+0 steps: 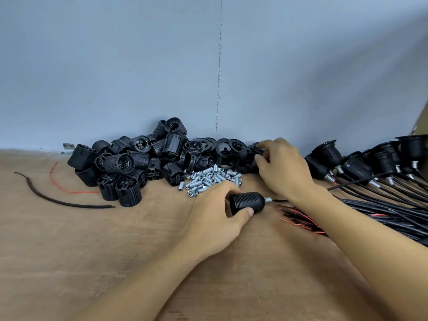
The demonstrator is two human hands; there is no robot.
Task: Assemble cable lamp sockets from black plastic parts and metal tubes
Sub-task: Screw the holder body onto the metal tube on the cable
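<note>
Item one, the work in hand: we record one black threaded lamp socket (pixel 246 202) lying on its side near the middle of the bench, gripped by the left hand (pixel 217 218) with thumb below and fingers curled over its top. A short metal tube (pixel 268 199) projects from its narrow end, pointing right, and a black cable (pixel 281 201) runs out of the tube and passes under the right wrist. The right hand (pixel 284 167) reaches to the back of the bench, its fingers curled round a black ring (pixel 257 149) at the edge of the parts heap. Stock, from there outward: we list a loose pile of metal tubes (pixel 208 179) just behind the left hand; a row of black rings (pixel 222 147) against the wall; a heap of threaded socket bodies (pixel 129 167) to the left, some upright, some toppled. At right, we count a row of assembled sockets (pixel 370 163) with cables attached, and nearer us a cable bundle (pixel 382 214) ending in red stripped wire ends (pixel 298 218). Strays at left: a black cable offcut (pixel 58 200) and a red wire (pixel 62 186). Surface: a brown wooden benchtop (pixel 92 251), scuffed. Backing: a blue-grey wall (pixel 115 66) with a vertical seam (pixel 218 77), a small metal bracket (pixel 68 146) at its foot.
</note>
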